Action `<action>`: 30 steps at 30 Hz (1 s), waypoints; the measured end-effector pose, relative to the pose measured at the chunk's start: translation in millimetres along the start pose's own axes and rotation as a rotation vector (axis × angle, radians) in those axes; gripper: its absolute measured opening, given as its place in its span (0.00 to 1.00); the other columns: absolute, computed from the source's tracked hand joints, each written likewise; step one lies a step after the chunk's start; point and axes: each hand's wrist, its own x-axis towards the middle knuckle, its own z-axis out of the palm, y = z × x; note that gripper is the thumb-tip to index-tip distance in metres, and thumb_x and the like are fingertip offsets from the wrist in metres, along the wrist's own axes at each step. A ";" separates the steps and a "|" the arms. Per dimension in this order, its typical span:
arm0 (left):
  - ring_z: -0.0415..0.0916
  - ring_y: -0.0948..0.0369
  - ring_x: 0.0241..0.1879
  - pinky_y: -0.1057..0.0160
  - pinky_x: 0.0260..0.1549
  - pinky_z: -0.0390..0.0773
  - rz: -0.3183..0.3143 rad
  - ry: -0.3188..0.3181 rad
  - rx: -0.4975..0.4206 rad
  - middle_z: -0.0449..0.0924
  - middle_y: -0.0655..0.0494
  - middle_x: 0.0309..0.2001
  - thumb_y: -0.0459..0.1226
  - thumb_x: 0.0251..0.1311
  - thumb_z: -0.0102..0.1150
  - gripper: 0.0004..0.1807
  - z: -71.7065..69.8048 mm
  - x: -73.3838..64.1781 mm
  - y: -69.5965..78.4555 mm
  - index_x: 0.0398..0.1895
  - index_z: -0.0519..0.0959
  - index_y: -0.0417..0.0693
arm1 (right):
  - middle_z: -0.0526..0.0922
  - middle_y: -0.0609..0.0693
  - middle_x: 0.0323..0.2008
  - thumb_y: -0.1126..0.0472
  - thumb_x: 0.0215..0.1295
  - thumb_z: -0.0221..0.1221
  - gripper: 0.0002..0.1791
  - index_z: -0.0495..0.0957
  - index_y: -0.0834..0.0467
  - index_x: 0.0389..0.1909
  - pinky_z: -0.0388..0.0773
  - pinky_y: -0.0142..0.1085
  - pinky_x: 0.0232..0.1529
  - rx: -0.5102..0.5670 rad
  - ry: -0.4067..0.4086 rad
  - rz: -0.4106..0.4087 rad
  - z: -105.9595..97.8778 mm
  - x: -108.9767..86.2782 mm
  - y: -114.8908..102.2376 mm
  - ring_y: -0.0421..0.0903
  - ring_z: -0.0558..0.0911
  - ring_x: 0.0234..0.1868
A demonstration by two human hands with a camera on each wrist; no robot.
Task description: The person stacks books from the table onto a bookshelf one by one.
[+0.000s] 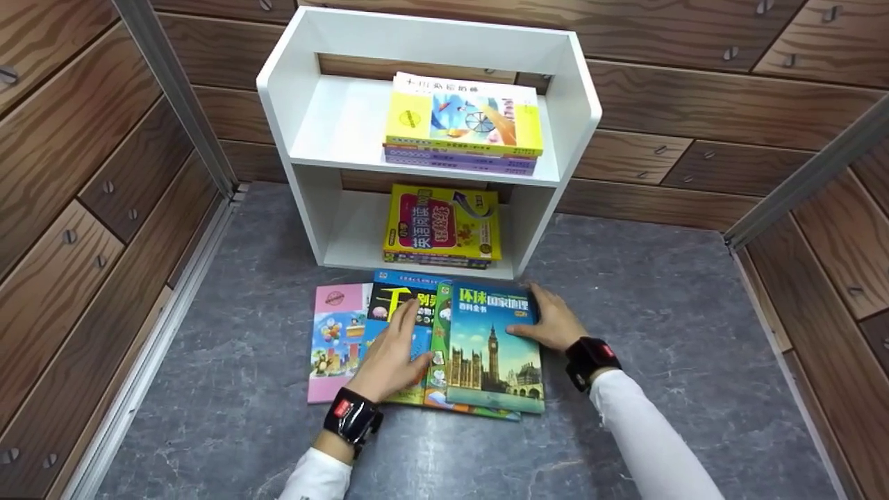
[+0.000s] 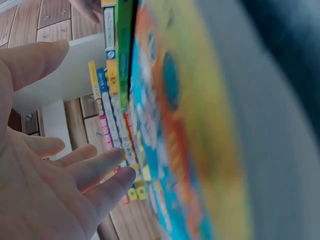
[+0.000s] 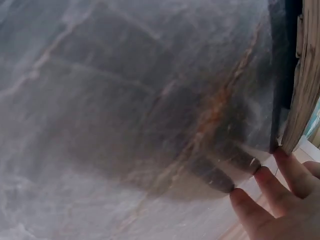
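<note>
Several picture books lie overlapping in a row on the floor. On the right end is a book with a clock tower on its cover (image 1: 492,375). My right hand (image 1: 555,323) holds its right edge, thumb over the cover and the other fingers down the side; in the right wrist view those fingertips (image 3: 241,197) reach the floor. Under that book, a green-edged book (image 1: 439,351) shows along the left. Further left are a blue book with a black panel (image 1: 382,305) and a pink book (image 1: 328,378). My left hand (image 1: 392,361) hovers over the blue book, fingers extended, holding nothing.
Behind the books stands a white two-tier shelf (image 1: 300,139). Its upper level carries a stack of yellow and purple books (image 1: 464,125), its lower level a yellow-covered stack (image 1: 444,222). Wood-patterned walls (image 1: 667,83) enclose the grey marbled floor (image 1: 660,298).
</note>
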 end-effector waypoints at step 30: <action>0.74 0.37 0.69 0.40 0.65 0.81 0.038 0.067 -0.029 0.50 0.36 0.84 0.42 0.69 0.68 0.49 3.0 -3.4 0.8 0.84 0.51 0.40 | 0.81 0.65 0.48 0.64 0.71 0.66 0.22 0.66 0.64 0.57 0.77 0.50 0.55 0.331 0.211 -0.154 -4.9 3.7 -28.7 0.60 0.81 0.50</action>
